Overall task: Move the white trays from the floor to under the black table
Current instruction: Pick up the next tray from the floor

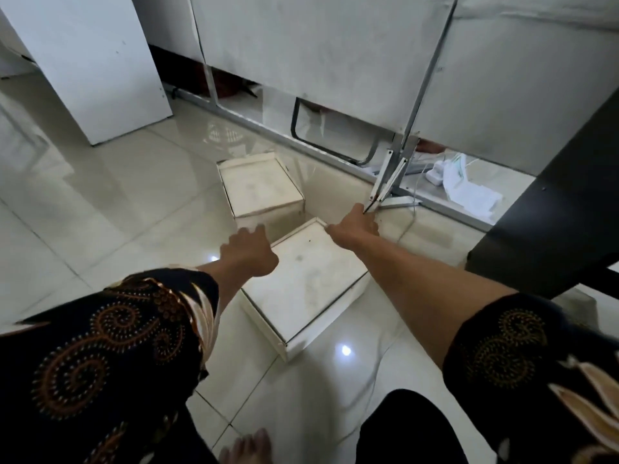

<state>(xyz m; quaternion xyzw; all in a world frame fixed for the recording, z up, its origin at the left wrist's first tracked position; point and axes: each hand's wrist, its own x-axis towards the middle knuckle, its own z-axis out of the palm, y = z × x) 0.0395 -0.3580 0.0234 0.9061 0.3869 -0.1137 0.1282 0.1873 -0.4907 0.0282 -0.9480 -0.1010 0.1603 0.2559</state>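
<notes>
Two white trays are counted, both on the tiled floor (100, 209). The near tray (308, 279) lies skewed to the tile lines, one corner pointing at the camera. The far tray (261, 189) sits just beyond it, close to touching at the near tray's far-left corner; whether contact is made cannot be told.

The left hand (249, 251) is placed over the near tray's left corner, fingers curled down over the rim; a firm clamp cannot be confirmed. The right hand (355, 226) is set at the far right corner, fingers wrapped over the edge, apparently closed on the rim.

The black bench (552, 209) is seen at right, its edge above and right of the near tray. Bare floor is open between tray and bench underside.

Obstructions: a metal frame leg (395, 182) with a foot bar stands right beside the right hand, with a thin cable (410, 222) trailing over the floor there. A white plug adapter (435, 172) and crumpled white material (469, 192) lie further right, near the bench. A white panel (93, 61) stands well apart at left; open floor is left on that side.
</notes>
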